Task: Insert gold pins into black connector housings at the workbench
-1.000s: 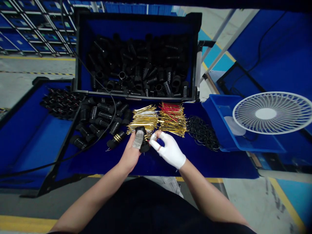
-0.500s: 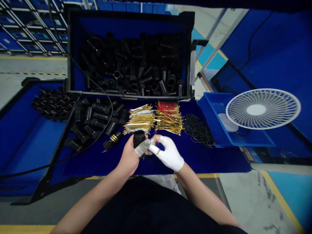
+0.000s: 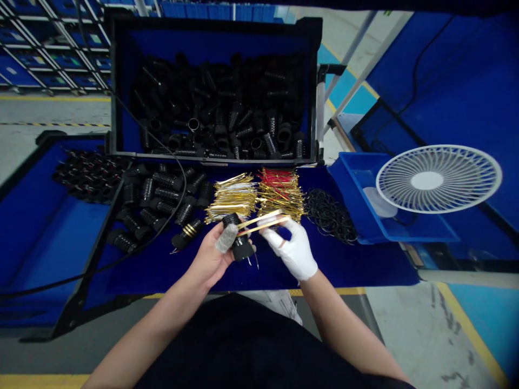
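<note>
My left hand (image 3: 213, 254), with a grey wrap on its thumb, is closed around a black ribbed lamp socket (image 3: 242, 247), tilted, its wide end toward me. Thin wire ends poke out below that end. Two thin gold strips (image 3: 263, 223) run from the socket toward the right. My right hand (image 3: 291, 248), in a white partial glove, pinches these strips near their far ends; the fingertips are partly hidden. Just beyond my hands lie a pile of gold-and-white strips (image 3: 232, 197) and a pile of gold-and-red strips (image 3: 280, 195).
Several loose black sockets (image 3: 156, 202) lie at left. Behind stands a blue crate (image 3: 219, 38) of black ribbed parts; another blue crate (image 3: 60, 237) is at far left. Black rings (image 3: 330, 216), a blue tray (image 3: 357, 178) and a white fan (image 3: 438, 178) are right. A cable (image 3: 174, 213) crosses the left side.
The socket has tilted in my left hand, showing its wide end. My right hand has moved right, away from the socket, and the two gold strips now show between my hands.
</note>
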The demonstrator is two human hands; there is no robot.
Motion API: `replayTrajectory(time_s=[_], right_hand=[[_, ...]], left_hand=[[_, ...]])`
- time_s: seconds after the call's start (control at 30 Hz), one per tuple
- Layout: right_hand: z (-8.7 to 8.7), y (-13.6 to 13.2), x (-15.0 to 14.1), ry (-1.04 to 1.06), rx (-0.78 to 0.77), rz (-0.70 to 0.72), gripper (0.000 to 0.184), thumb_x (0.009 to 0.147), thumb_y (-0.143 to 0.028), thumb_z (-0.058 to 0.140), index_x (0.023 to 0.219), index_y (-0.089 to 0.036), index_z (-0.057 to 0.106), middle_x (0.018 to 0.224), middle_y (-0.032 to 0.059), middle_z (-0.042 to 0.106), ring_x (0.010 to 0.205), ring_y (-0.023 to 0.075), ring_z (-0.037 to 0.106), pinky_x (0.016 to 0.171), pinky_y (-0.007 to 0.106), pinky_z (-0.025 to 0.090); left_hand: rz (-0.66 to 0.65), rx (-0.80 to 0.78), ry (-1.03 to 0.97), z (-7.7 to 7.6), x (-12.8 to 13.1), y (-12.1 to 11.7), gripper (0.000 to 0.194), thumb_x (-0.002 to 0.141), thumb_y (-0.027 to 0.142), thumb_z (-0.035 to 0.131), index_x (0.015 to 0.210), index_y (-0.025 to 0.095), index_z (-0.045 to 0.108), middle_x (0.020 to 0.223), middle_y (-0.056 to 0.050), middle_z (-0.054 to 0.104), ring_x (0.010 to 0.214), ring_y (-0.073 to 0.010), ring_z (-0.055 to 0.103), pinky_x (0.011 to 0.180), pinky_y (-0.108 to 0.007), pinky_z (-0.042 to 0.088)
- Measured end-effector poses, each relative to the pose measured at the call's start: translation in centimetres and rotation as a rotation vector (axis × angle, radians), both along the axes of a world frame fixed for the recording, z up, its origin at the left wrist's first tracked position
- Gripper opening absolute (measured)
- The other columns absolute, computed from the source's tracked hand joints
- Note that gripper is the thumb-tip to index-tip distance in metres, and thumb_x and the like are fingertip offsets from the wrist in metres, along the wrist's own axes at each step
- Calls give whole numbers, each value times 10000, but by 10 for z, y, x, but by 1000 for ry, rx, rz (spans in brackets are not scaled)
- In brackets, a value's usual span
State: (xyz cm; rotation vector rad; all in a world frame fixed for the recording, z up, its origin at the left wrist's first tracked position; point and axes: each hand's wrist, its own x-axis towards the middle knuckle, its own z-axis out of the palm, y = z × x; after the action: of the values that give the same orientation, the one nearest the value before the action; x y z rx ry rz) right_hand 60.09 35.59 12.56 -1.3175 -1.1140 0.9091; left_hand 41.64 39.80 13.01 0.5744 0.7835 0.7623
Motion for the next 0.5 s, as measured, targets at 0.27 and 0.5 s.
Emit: replayTrajectory(time_s=[0.27, 0.5], right_hand=[[-3, -10, -25, -59, 139, -99, 130, 796, -285, 771, 741, -225, 670, 756, 12, 659, 713, 187, 616, 718, 334, 493], [-13, -6, -19, -301, 106, -164, 101, 866, -269, 648, 789, -213, 615, 774, 20, 662, 725, 189, 619, 711, 316, 490]], left_hand=[[61, 3, -4, -6, 10, -12, 536, 650, 343, 913, 1083, 222, 622, 1030, -31, 699, 874, -173, 678, 801, -319, 585], [-101, -15, -69, -2, 9, -11, 529, 784, 374, 816, 1253, 209, 636, 1163, -102, 683, 1000, -232, 675, 848, -374, 583]])
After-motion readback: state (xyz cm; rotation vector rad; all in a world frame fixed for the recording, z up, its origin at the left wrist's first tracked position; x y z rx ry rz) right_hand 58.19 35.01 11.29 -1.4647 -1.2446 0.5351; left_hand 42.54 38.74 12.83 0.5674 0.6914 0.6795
